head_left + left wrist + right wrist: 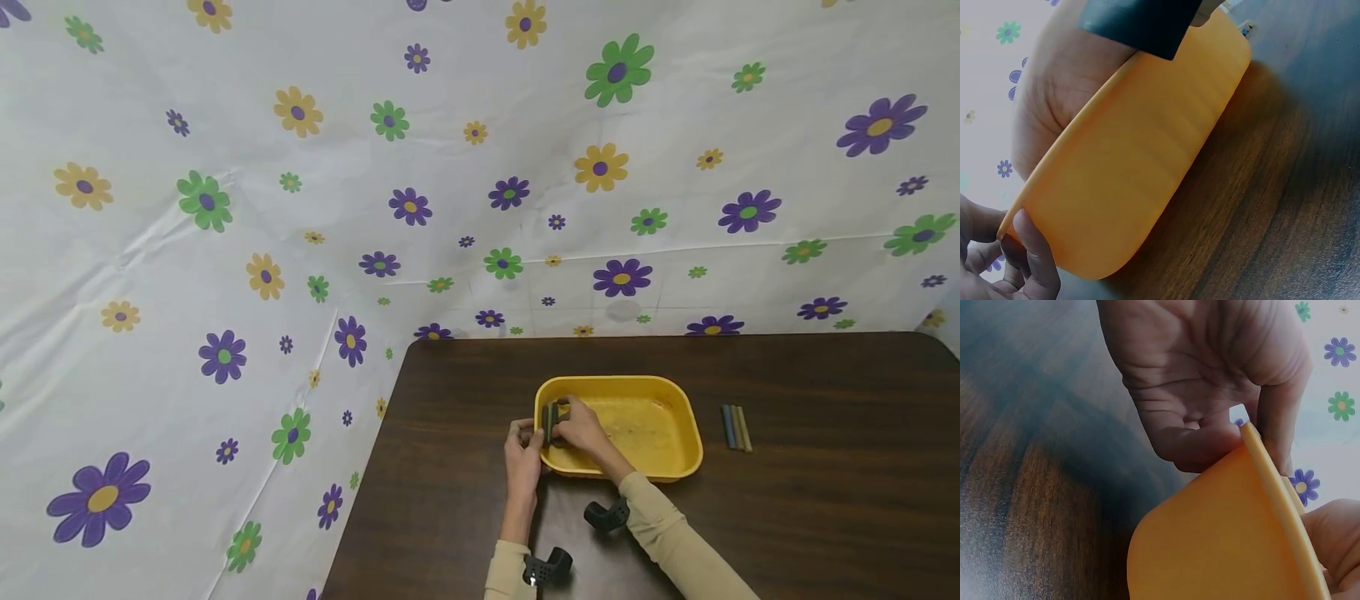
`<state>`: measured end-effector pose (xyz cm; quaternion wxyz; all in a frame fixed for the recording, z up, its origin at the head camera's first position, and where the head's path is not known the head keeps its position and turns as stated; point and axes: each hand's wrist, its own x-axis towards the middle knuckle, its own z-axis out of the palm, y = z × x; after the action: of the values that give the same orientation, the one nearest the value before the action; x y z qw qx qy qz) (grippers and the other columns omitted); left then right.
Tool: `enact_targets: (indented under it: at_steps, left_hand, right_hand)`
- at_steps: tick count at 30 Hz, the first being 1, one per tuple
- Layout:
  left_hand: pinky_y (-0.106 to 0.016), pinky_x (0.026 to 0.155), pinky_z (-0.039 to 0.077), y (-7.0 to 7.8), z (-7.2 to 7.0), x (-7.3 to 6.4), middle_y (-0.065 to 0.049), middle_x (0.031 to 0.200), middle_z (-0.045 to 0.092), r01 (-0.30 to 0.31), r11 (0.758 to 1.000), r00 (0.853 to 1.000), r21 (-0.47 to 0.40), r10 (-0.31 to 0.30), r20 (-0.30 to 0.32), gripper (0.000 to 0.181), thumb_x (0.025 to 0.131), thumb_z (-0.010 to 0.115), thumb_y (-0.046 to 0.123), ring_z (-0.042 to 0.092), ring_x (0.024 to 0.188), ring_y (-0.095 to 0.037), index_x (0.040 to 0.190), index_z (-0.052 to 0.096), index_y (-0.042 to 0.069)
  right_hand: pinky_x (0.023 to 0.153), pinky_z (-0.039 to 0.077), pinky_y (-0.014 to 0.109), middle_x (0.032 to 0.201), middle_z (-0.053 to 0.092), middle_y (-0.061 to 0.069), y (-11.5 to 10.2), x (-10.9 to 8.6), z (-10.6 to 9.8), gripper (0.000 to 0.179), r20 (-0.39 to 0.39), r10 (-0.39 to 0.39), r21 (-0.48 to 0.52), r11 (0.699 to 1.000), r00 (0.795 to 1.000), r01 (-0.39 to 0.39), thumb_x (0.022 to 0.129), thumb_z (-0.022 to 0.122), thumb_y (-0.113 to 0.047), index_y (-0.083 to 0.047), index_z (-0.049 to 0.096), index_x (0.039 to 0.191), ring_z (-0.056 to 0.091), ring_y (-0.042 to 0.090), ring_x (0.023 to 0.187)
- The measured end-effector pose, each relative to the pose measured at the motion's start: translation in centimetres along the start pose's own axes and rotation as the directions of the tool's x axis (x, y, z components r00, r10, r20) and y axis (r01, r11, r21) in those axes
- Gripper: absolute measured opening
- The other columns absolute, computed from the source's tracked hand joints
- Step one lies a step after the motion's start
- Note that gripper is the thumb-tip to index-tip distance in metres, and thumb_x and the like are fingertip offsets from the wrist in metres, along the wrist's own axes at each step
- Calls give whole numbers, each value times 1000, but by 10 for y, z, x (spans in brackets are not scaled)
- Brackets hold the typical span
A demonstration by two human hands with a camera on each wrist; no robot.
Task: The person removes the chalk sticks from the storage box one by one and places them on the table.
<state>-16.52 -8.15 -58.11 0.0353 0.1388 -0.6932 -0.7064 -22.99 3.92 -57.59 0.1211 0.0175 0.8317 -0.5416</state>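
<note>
My left hand (522, 454) grips the left rim of a yellow plastic tub (678, 400), thumb and fingers on either side of the wall. In the left wrist view the left hand's fingers (1038, 256) wrap the rim at the lower left. Reaching over the near side, my right hand (583, 427) holds a dark green stick (555, 414) inside the tub. Another dark stick (546, 427) stands beside it, against the left wall. In the right wrist view, the tub's wall hides the sticks and much of the right hand (1338, 544).
Right of the tub, a blue-grey stick (728, 427) and two olive-yellow sticks (741, 428) lie side by side on the dark wooden table (840, 467). Flower-printed sheeting (450, 167) covers the walls behind and to the left. Each wrist wears a black camera mount (547, 567).
</note>
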Motion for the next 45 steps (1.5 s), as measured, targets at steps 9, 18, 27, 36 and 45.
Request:
enact_targets:
  at_steps: [9,18,27,36,45]
  left_hand:
    - [-25,49,47,1,1,2,-13,94,60,-8,1000,1000,-2,8,1,18,103,61,8,55,65,-19,119,62,0]
    - [-24,49,47,1,5,3,-13,93,60,7,1000,1000,1,-7,-9,18,103,62,8,55,63,-16,119,63,1]
    - [-24,48,45,1,5,2,-14,90,60,-33,999,999,18,33,-25,18,103,60,8,52,60,-16,119,64,0]
    - [-24,47,44,-2,4,3,-12,89,60,-32,999,999,24,33,-43,18,102,60,7,52,62,-19,119,64,0]
    - [-23,47,43,-4,5,3,-6,87,56,-33,999,998,21,34,-50,18,102,60,7,49,59,-15,119,64,0]
  right_hand:
    - [70,61,42,104,70,26,3,0,-1,60,2,-33,42,999,999,33,80,72,12,12,51,136,69,38,95]
    - [66,61,41,102,70,27,4,-1,-11,55,-13,-38,62,997,999,39,84,68,13,12,52,137,71,36,87]
    - [71,61,47,100,70,27,2,-6,-40,50,-15,-75,120,990,997,76,93,67,7,9,51,141,72,36,81]
    - [79,60,50,109,69,28,-7,-18,-71,45,17,-55,149,987,998,52,99,64,-1,8,51,141,72,31,85]
    - [84,60,49,120,65,34,-6,-27,-100,50,42,-49,180,983,998,41,102,62,-4,10,44,147,70,37,97]
